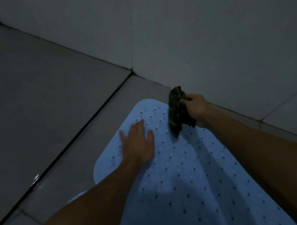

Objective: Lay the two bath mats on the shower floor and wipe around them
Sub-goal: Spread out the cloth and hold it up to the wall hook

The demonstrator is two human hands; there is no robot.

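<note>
perforated rubbery mat (178, 173), glossy tiles (42, 115), crumpled cloth (178, 109)

Floor (32, 107) left of mat (178, 173) open — wall (208, 31) blocks right.

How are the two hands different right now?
The left hand lies flat and open on the blue mat, fingers spread; the right hand is closed around a dark cloth. The left hand holds nothing, while the right hand lifts the cloth near the wall. Both are bare and reach forward over the mat.
</note>
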